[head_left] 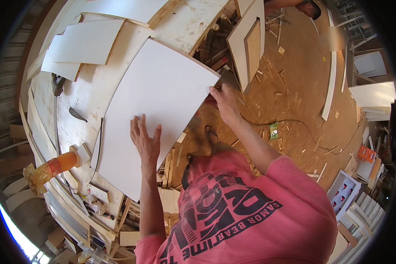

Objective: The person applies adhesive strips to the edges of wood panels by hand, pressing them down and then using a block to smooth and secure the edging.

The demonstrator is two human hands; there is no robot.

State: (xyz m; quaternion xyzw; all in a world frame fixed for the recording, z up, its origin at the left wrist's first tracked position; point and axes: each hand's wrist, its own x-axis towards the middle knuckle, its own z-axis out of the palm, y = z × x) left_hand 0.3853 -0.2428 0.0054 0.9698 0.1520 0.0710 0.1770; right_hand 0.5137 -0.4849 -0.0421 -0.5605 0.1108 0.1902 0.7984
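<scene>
A large white panel [163, 92] lies across the worktable, its right side reaching past the table's edge. My left hand [146, 137] rests on its top face with fingers spread, near the middle of its nearer half. At the panel's right corner my right hand [225, 102] grips the edge, thumb on top and the other fingers mostly hidden below. Left of the panel, a curved dark serrated piece [77, 115] lies on the worktable [86, 92]. A thin dark strip [100, 143] runs along the panel's left edge.
Smaller white panels [90, 42] lie at the table's far left. An orange bottle [57, 168] is at the left. Cut boards [247, 48] lean beyond the table's right edge. Wood scraps and a cable [304, 124] litter the brown floor. Another person [310, 9] is at the top right.
</scene>
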